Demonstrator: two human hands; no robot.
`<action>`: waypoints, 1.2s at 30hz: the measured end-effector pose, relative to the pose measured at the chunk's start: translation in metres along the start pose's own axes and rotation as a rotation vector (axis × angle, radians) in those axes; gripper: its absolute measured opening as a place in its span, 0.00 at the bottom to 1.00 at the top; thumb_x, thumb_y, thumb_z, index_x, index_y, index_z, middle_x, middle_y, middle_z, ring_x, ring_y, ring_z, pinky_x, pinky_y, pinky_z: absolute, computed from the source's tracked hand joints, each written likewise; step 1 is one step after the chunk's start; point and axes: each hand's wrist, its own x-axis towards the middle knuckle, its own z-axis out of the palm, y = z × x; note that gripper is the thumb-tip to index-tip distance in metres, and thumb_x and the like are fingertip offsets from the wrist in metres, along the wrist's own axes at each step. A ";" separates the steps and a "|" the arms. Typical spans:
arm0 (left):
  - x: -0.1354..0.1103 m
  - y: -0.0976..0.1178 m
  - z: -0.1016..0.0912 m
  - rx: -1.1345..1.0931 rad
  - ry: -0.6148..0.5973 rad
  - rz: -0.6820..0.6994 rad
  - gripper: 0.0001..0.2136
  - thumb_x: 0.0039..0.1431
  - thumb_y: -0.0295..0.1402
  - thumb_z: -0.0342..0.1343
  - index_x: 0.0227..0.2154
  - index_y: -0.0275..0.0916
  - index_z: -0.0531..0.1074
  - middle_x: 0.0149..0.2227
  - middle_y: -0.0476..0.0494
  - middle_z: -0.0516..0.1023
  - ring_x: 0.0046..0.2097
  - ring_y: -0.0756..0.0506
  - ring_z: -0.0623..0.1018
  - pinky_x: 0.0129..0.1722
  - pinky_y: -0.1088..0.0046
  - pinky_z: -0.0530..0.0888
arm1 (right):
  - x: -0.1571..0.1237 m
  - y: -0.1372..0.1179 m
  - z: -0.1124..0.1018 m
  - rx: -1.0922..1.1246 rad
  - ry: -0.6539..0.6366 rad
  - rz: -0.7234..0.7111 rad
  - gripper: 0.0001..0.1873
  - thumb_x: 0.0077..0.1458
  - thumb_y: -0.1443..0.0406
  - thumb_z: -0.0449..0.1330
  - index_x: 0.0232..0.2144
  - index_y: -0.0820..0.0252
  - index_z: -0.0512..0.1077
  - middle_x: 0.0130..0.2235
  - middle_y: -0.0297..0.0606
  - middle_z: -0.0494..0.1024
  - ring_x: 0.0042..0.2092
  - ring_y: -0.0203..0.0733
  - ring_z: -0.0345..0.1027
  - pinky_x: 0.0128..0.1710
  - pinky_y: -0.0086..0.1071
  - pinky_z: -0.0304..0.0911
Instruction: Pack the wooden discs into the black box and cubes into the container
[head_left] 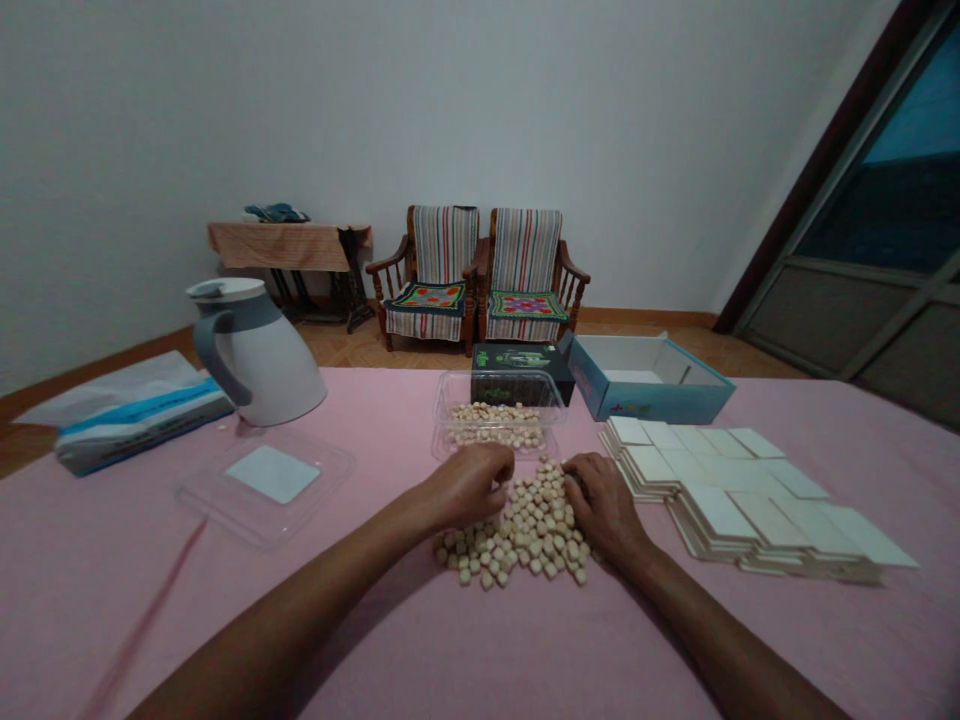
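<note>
A loose pile of small, pale, wood-coloured blocks [536, 535] lies on the pink cloth between my hands. My left hand [476, 485] is over the pile's left side, fingers curled and thumb drawn in; anything it pinches is hidden. At the pile's right edge rests my right hand [604, 495], its fingers bent down against the blocks, so the fingertips are not fully visible. Just beyond the hands stands a clear plastic box [442, 425], partly filled with more of these blocks.
Stacked white tiles [720, 470] lie right of my right hand. Behind are a black box [525, 372] and an open blue box [645, 400]. Leftward are a clear lid [202, 490], a white-and-grey jug [274, 360] and a blue-and-white packet [142, 425]. Two chairs [446, 245] stand beyond.
</note>
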 end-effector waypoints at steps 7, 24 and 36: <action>0.020 -0.010 -0.044 -0.004 0.579 -0.065 0.07 0.55 0.24 0.51 0.37 0.37 0.69 0.37 0.45 0.73 0.30 0.52 0.71 0.33 0.75 0.68 | 0.000 0.000 -0.001 -0.007 -0.004 0.003 0.07 0.57 0.68 0.52 0.36 0.59 0.70 0.38 0.42 0.72 0.42 0.46 0.63 0.42 0.39 0.58; 0.017 -0.007 0.034 0.092 -0.002 0.046 0.07 0.50 0.22 0.52 0.30 0.35 0.73 0.32 0.42 0.75 0.34 0.45 0.74 0.33 0.72 0.68 | 0.001 -0.004 -0.004 -0.007 0.007 0.002 0.07 0.57 0.68 0.51 0.35 0.59 0.69 0.37 0.41 0.72 0.42 0.46 0.62 0.42 0.38 0.57; 0.032 0.001 -0.040 0.119 0.340 -0.034 0.06 0.55 0.27 0.52 0.35 0.36 0.69 0.34 0.45 0.73 0.35 0.48 0.72 0.36 0.73 0.68 | 0.001 -0.002 -0.002 0.004 -0.007 0.008 0.07 0.57 0.69 0.52 0.35 0.60 0.69 0.38 0.42 0.72 0.42 0.45 0.62 0.42 0.39 0.57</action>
